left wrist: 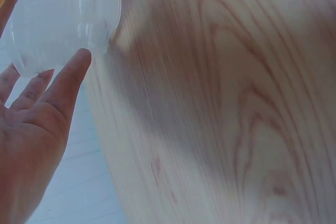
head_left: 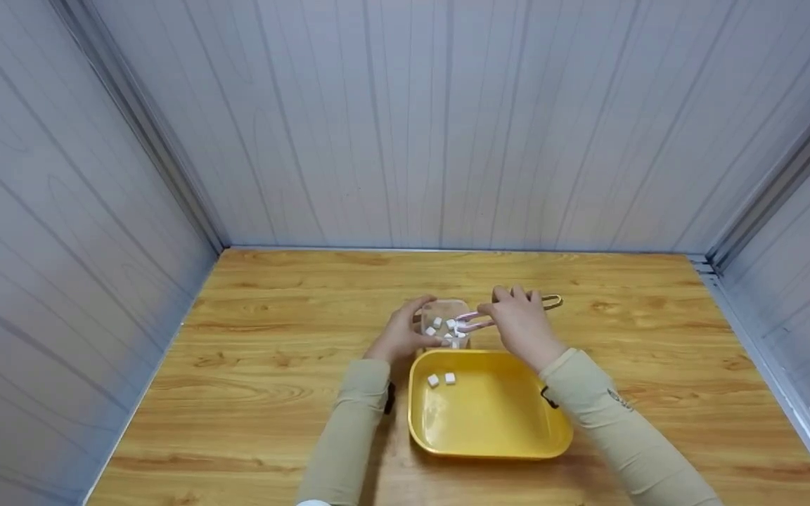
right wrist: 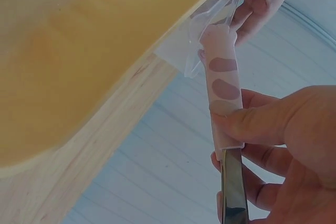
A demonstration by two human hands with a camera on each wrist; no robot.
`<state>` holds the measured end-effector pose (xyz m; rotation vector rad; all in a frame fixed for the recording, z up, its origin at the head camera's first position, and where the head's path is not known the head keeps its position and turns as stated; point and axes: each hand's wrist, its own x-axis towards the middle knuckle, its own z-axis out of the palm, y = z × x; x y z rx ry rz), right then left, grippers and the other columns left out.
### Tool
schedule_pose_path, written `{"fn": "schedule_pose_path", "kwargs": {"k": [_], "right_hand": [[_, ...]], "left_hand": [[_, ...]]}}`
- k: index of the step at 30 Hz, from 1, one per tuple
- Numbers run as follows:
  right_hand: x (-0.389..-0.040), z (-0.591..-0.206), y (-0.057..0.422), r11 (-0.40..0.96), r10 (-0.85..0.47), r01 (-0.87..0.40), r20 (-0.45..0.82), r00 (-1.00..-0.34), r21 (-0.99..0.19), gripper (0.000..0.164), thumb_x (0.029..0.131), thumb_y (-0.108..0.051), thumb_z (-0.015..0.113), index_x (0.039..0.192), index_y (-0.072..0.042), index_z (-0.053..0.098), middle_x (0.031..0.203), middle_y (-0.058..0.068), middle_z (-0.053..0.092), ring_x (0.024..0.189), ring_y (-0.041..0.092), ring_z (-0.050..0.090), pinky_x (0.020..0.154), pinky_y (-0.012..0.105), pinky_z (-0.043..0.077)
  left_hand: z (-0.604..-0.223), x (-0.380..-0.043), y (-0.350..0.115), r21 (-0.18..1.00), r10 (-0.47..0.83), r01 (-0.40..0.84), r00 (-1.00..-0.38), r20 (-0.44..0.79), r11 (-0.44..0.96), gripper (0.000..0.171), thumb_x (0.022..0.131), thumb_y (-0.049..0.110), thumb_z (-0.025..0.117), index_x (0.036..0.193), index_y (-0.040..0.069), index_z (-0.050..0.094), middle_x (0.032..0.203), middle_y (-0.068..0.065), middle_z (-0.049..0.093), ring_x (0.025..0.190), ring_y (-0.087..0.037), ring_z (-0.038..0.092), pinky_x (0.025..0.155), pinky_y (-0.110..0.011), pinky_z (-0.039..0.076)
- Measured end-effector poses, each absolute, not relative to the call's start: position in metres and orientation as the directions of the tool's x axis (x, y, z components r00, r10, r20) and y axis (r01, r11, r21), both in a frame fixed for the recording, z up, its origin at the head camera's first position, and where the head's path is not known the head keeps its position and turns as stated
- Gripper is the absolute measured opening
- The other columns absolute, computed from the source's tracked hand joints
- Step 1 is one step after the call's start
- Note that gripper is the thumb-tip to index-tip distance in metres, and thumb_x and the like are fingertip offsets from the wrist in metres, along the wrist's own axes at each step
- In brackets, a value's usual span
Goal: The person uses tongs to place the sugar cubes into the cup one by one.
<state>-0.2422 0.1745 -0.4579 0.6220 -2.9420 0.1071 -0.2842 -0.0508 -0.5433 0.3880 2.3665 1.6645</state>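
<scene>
My left hand (head_left: 401,334) holds a small clear plastic box (head_left: 447,306) between thumb and fingers, just behind the yellow tray (head_left: 496,418). Several white cubes (head_left: 437,322) lie inside the box. With my right hand (head_left: 523,327) I grip a pair of tongs (head_left: 552,302). Their pink, dark-spotted arms (right wrist: 224,80) reach into the box, with the tips among the cubes. The right wrist view shows my thumb and fingers pinching the tongs from both sides, above their shiny metal end (right wrist: 234,182). Two white cubes (head_left: 450,378) rest at the tray's back left.
The tray stands on a wood-grain table (head_left: 271,386), close in front of the box and between my forearms. Pale panel walls (head_left: 405,140) enclose the table at the back and on both sides.
</scene>
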Motion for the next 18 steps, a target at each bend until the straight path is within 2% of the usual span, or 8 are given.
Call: {"fn": "schedule_pose_path", "kwargs": {"k": [6, 13, 18], "right_hand": [[-0.2413, -0.4574, 0.1752, 0.91, -0.4, -0.411, 0.143, -0.905, -0.059, 0.043, 0.084, 0.011, 0.065, 0.111, -0.022, 0.073, 0.1, 0.006, 0.057, 0.087, 0.028, 0.047, 0.072, 0.047, 0.037], [-0.2402, -0.4598, 0.1757, 0.91, -0.403, -0.413, 0.169, -0.899, -0.03, 0.041, 0.084, 0.008, 0.067, 0.11, -0.024, 0.073, 0.096, 0.004, 0.055, 0.084, 0.028, 0.045, 0.072, 0.047, 0.037], [-0.2397, -0.4611, 0.1767, 0.912, -0.401, -0.41, 0.182, -0.898, -0.01, 0.04, 0.085, 0.006, 0.066, 0.112, -0.024, 0.073, 0.097, 0.005, 0.055, 0.083, 0.028, 0.044, 0.07, 0.047, 0.037]], "left_hand": [[-0.5434, -0.2844, -0.0504, 0.941, 0.338, 0.084, -0.94, -0.034, 0.328, 0.083, 0.072, 0.0, 0.082, 0.144, 0.012, 0.042, 0.146, -0.014, 0.038, 0.128, -0.037, 0.043, 0.1, -0.039, 0.046], [-0.5411, -0.2838, -0.0513, 0.93, 0.343, 0.104, -0.939, -0.026, 0.354, 0.08, 0.073, 0.0, 0.081, 0.142, 0.019, 0.045, 0.146, -0.011, 0.038, 0.127, -0.033, 0.045, 0.099, -0.036, 0.047], [-0.5413, -0.2836, -0.0508, 0.934, 0.341, 0.107, -0.94, -0.017, 0.342, 0.08, 0.072, 0.002, 0.083, 0.142, 0.019, 0.046, 0.147, -0.011, 0.037, 0.127, -0.035, 0.044, 0.1, -0.038, 0.046]]}}
